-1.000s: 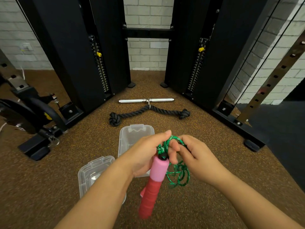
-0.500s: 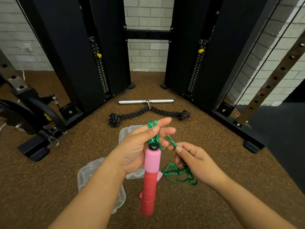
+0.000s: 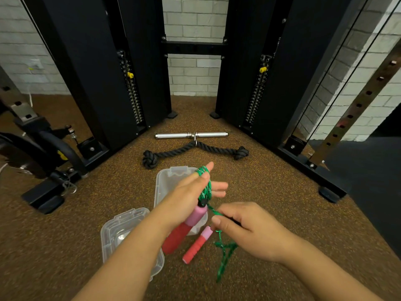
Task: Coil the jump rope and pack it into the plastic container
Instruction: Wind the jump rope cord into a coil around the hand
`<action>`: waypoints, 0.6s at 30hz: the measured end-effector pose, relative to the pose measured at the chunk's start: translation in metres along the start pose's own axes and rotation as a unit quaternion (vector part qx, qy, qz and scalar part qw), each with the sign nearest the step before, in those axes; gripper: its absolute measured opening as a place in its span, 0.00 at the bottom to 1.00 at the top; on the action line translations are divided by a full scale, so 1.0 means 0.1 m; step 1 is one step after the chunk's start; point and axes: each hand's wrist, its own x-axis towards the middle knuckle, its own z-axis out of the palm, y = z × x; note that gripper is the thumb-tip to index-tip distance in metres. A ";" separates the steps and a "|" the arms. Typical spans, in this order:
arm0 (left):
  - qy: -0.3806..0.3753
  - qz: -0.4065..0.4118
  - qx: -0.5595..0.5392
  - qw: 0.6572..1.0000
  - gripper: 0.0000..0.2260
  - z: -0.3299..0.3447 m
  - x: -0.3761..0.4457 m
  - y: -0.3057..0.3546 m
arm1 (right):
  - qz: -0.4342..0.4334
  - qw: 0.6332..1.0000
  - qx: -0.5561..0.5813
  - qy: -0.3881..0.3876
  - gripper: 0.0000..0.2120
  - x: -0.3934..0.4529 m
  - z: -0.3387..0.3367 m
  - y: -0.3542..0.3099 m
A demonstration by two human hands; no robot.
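Your left fingers [image 3: 217, 187] are spread almost straight, pointing away from you, with green rope [image 3: 205, 187] looped around them in several turns; the thumb side of your left hand [image 3: 191, 192] presses one pink-and-red handle [image 3: 184, 229] against the palm, so that handle hangs down and toward you at a slant. Your left forearm comes in from the lower left, crossing over the nearer clear piece.

Your right fingers [image 3: 223, 220] are pinched shut on the rope just below the left hand, thumb and forefinger meeting on the strand. Your right hand [image 3: 249, 231] is curled, knuckles up, with the forearm entering from the lower right.

From that pinch the rope drops in a loose green tangle to the floor [image 3: 282, 192]. The second handle [image 3: 197, 244] lies on the floor just beside the held one, pink end pointing away from you.

The plastic container [image 3: 167, 181] sits open on the floor beyond your left hand, partly hidden by it. A second clear plastic piece [image 3: 121, 231], which looks like the lid, lies nearer you, to the left, under your forearm.
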 end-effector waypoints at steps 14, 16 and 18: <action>-0.171 -0.056 0.138 0.974 0.12 -0.03 -0.09 0.12 | 0.166 0.927 0.304 0.143 0.13 0.09 -0.30 0.19; -0.153 -0.062 0.116 0.979 0.12 -0.02 -0.09 0.09 | 0.171 0.901 0.375 0.138 0.09 0.10 -0.28 0.24; -0.118 -0.058 0.071 0.989 0.13 -0.03 -0.06 0.07 | 0.168 0.891 0.409 0.103 0.07 0.08 -0.27 0.27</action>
